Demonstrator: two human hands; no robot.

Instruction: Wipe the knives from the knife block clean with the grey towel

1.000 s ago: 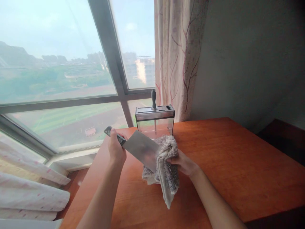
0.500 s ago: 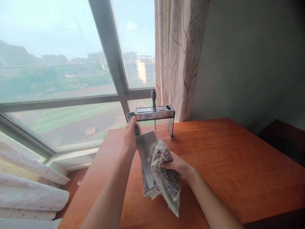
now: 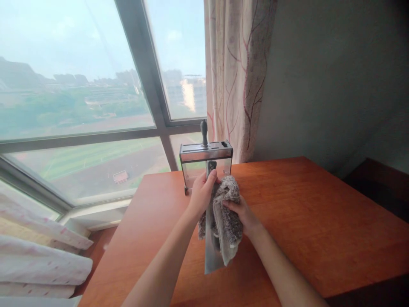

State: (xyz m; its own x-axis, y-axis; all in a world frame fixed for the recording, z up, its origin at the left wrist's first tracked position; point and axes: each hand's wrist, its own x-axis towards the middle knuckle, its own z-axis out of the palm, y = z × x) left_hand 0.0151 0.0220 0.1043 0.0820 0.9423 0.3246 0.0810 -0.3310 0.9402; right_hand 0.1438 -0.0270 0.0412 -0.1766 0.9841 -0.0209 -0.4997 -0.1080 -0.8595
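Grey framing divides the wide window [image 3: 105, 135], which fills the left side and looks over green ground and distant buildings. To the right stretches a plain, dim wall [image 3: 322, 85]. Below them spreads the reddish-brown table [image 3: 306, 217], its surface smooth and faintly shiny. A patterned curtain [image 3: 236, 55] with branch-like lines hangs between window and wall; a pale curtain [image 3: 41, 260] bunches at lower left. Near the table's far edge stands a clear-sided knife stand [image 3: 206, 152] with a metal top, a dark handle [image 3: 204, 133] rising from it.

In front of the stand, above the table, a broad knife [image 3: 210, 251] slants with its blade downward. A fluffy grey cloth [image 3: 229, 217] shows on both sides of the blade. The left hand [image 3: 201, 194] has its grip closed around the knife's handle, thumb uppermost. The right hand [image 3: 245, 215] pinches the folded cloth in its grip.
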